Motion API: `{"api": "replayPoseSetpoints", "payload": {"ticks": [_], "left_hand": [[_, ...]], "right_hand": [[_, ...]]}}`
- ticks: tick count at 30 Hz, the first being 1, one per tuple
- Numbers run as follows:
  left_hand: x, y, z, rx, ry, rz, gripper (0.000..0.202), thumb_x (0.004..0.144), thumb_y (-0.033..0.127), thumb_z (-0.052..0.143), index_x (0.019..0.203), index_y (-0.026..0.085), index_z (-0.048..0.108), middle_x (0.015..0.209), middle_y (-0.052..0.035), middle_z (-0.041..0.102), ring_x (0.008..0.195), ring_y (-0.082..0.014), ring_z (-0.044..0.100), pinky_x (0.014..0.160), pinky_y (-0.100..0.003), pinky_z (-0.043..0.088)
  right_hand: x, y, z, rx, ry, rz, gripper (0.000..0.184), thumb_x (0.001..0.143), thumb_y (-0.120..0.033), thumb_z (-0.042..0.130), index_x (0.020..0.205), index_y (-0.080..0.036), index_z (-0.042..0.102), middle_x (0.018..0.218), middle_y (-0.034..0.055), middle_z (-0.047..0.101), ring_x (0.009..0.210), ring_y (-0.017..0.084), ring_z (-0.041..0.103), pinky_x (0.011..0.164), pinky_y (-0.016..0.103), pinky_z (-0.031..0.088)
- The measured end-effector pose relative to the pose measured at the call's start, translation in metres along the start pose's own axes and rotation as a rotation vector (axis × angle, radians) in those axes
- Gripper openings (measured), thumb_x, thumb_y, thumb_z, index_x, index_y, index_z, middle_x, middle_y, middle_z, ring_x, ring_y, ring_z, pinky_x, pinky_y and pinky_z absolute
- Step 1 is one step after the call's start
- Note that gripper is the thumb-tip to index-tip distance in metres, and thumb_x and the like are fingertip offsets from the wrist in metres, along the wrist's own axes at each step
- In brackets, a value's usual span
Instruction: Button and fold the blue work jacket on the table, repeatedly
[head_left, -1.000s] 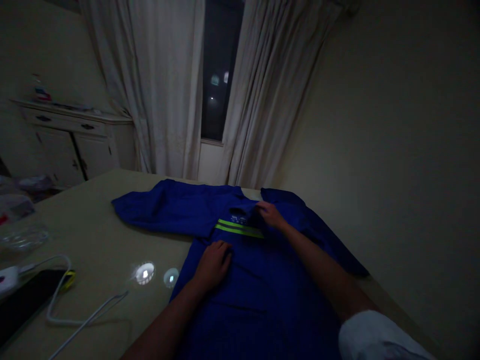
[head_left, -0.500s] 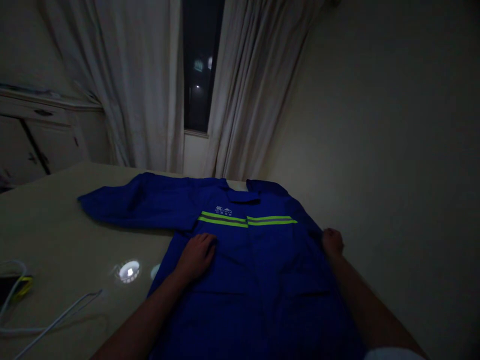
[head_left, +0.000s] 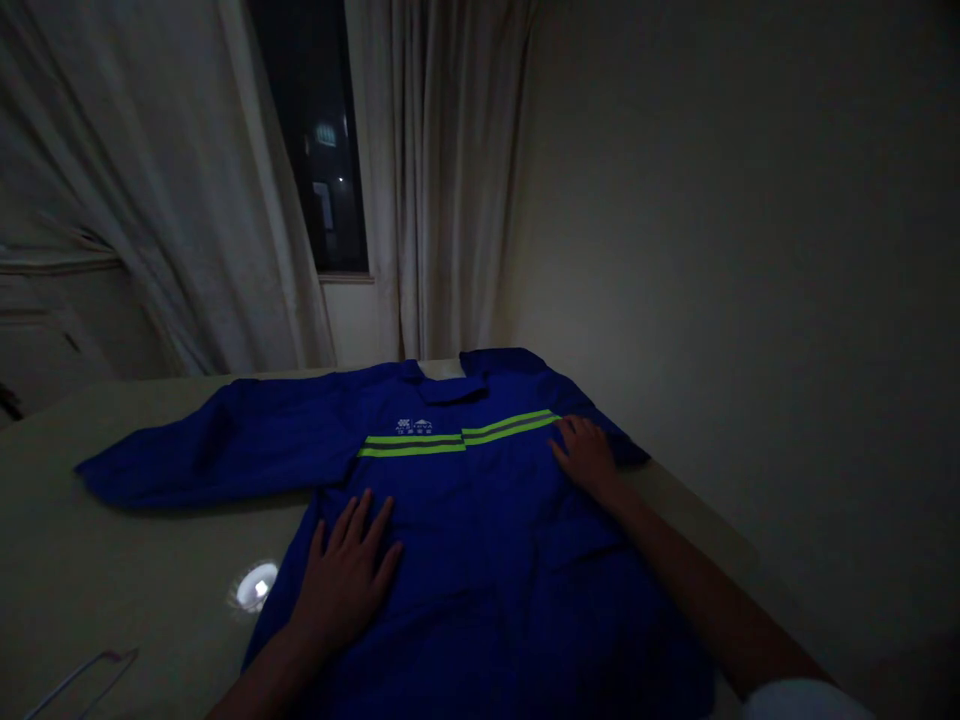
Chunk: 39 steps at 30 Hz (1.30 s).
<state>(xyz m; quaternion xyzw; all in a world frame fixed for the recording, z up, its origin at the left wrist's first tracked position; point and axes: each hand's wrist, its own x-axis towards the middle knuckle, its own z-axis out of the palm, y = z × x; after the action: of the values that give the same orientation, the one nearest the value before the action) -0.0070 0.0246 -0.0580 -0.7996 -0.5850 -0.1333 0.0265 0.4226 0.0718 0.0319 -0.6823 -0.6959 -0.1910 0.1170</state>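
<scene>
A blue work jacket (head_left: pixel 450 520) lies spread front side up, its collar pointing away from me. A lime and grey reflective stripe (head_left: pixel 412 445) crosses the chest below a small white logo. One sleeve (head_left: pixel 225 440) stretches out to the left; the other runs off at the right, partly behind my arm. My left hand (head_left: pixel 345 575) rests flat on the jacket's left front with its fingers spread. Over at the right end of the stripe, my right hand (head_left: pixel 585 455) lies on the cloth near the armpit, fingers extended.
The jacket is on a pale, glossy table (head_left: pixel 150 560) that reflects a bright light. A white cable (head_left: pixel 82 670) lies at the lower left. Long curtains (head_left: pixel 442 180) flank a dark window behind, a cabinet (head_left: pixel 67 320) stands far left, and a plain wall (head_left: pixel 712 250) borders the right.
My right hand has moved from the right sleeve's edge inward onto the chest, and its fingers have opened. My left hand has spread its fingers. The view has turned right.
</scene>
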Motion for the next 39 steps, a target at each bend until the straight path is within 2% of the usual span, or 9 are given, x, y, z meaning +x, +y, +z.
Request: {"api": "replayPoseSetpoints", "payload": {"ticks": [10,13,16,20,22,28,32,36,39], "left_hand": [[-0.001,0.007,-0.015,-0.032,-0.052,-0.043,0.058,0.102,0.05,0.041,0.157,0.032,0.048,0.167,-0.0044,0.043,0.154,-0.0314,0.037,0.126,-0.062,0.021],[-0.001,0.005,-0.014,-0.058,-0.05,-0.046,0.058,0.102,0.051,0.044,0.158,0.036,0.046,0.167,-0.0026,0.042,0.154,-0.0306,0.037,0.126,-0.062,0.022],[-0.001,0.005,-0.014,-0.079,-0.042,-0.043,0.058,0.102,0.05,0.045,0.158,0.038,0.045,0.167,-0.002,0.042,0.153,-0.0307,0.037,0.126,-0.063,0.022],[-0.002,0.007,-0.016,-0.09,-0.051,-0.048,0.058,0.101,0.049,0.045,0.158,0.035,0.046,0.167,-0.0047,0.043,0.153,-0.0323,0.036,0.126,-0.065,0.02],[-0.002,0.008,-0.017,-0.091,-0.055,-0.048,0.058,0.102,0.048,0.044,0.158,0.033,0.047,0.167,-0.0059,0.043,0.154,-0.0325,0.035,0.126,-0.065,0.019],[-0.002,0.008,-0.018,-0.081,-0.043,-0.035,0.057,0.103,0.048,0.041,0.158,0.033,0.047,0.166,-0.0062,0.043,0.153,-0.0322,0.036,0.126,-0.064,0.018],[-0.001,0.01,-0.022,-0.069,-0.045,-0.037,0.058,0.102,0.049,0.043,0.157,0.031,0.049,0.165,-0.007,0.045,0.152,-0.0331,0.036,0.126,-0.063,0.019],[-0.001,0.01,-0.024,-0.062,-0.06,-0.043,0.058,0.102,0.049,0.044,0.157,0.03,0.049,0.166,-0.0074,0.044,0.153,-0.0335,0.036,0.126,-0.063,0.019],[0.0,0.01,-0.024,-0.047,-0.073,-0.039,0.059,0.102,0.049,0.043,0.159,0.035,0.045,0.167,-0.0067,0.042,0.154,-0.0331,0.035,0.126,-0.065,0.018]], "right_hand": [[0.168,-0.147,0.052,0.273,-0.346,-0.153,0.044,0.094,-0.04,0.068,0.133,-0.019,0.065,0.13,0.0151,0.07,0.124,0.029,0.063,0.103,0.037,0.047],[0.225,-0.17,0.044,0.332,-0.125,-0.094,0.069,0.094,-0.03,0.063,0.157,-0.016,0.041,0.156,0.0192,0.051,0.144,0.031,0.047,0.116,0.043,0.038],[0.254,-0.179,0.039,0.417,0.155,0.039,0.065,0.102,-0.027,0.045,0.164,-0.014,0.028,0.164,0.0189,0.041,0.15,0.028,0.039,0.12,0.041,0.034],[0.233,-0.17,0.063,0.4,-0.274,-0.027,0.051,0.092,-0.046,0.067,0.135,-0.019,0.062,0.128,0.0158,0.071,0.116,0.03,0.067,0.095,0.037,0.051],[0.211,-0.156,0.079,0.379,-0.384,-0.034,0.053,0.079,-0.039,0.082,0.126,-0.018,0.066,0.116,0.0133,0.075,0.106,0.029,0.07,0.088,0.032,0.052],[0.175,-0.11,0.088,0.353,-0.264,0.07,0.056,0.089,-0.009,0.06,0.144,-0.015,0.051,0.129,0.0167,0.066,0.113,0.027,0.066,0.089,0.03,0.048],[0.157,-0.102,0.076,0.27,-0.085,0.058,0.048,0.091,-0.003,0.051,0.136,-0.019,0.059,0.134,0.0172,0.059,0.117,0.028,0.059,0.094,0.034,0.046],[0.117,-0.115,0.058,0.244,-0.033,-0.054,0.022,0.096,-0.016,0.057,0.114,-0.018,0.07,0.133,0.0176,0.059,0.123,0.031,0.053,0.102,0.039,0.044],[0.07,-0.132,0.042,0.365,-0.202,-0.239,0.021,0.098,-0.037,0.064,0.108,-0.02,0.069,0.123,0.0115,0.065,0.109,0.026,0.061,0.093,0.034,0.046]]}}
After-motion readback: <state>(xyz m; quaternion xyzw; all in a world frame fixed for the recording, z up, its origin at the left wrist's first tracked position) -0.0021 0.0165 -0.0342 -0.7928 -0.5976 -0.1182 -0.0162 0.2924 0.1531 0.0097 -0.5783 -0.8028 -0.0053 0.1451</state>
